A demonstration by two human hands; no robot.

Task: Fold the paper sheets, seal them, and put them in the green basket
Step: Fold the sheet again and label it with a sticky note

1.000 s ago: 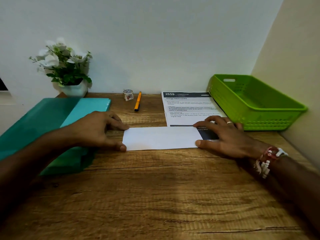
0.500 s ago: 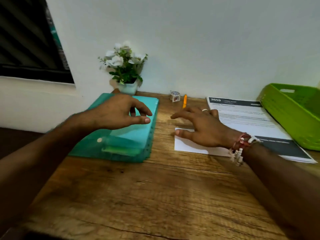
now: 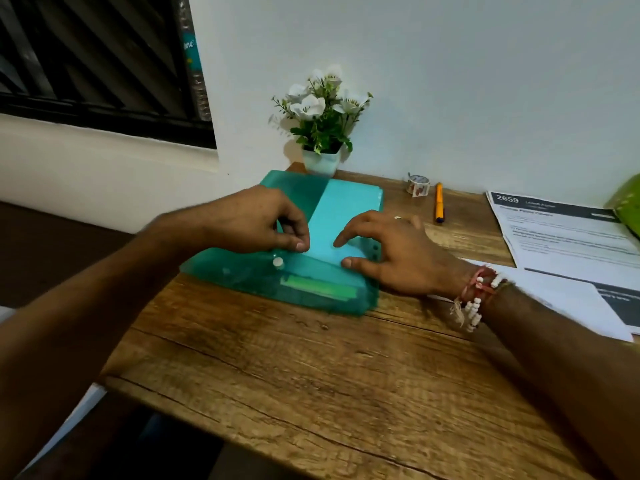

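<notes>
A translucent teal snap folder [image 3: 311, 289] lies at the table's left back, with a pale teal stack [image 3: 349, 209] showing inside it. My left hand [image 3: 256, 220] pinches the folder's flap just above its white snap button [image 3: 277, 261]. My right hand [image 3: 398, 258] rests on the folder's right side with fingers spread. The folded white paper [image 3: 561, 299] lies to the right, partly under my right forearm. Behind it is a printed sheet [image 3: 568, 237] headed 2659. Only a sliver of the green basket [image 3: 627, 202] shows at the right edge.
A small tape roll [image 3: 418, 184] and an orange pen [image 3: 439, 202] lie by the wall. A potted white flower [image 3: 322, 123] stands behind the folder. The wooden table's [image 3: 311, 393] left edge drops off close to the folder.
Both hands left the folded paper and moved left onto the teal folder. The left hand now pinches its flap. My view swung left, pushing the basket almost out of frame.
</notes>
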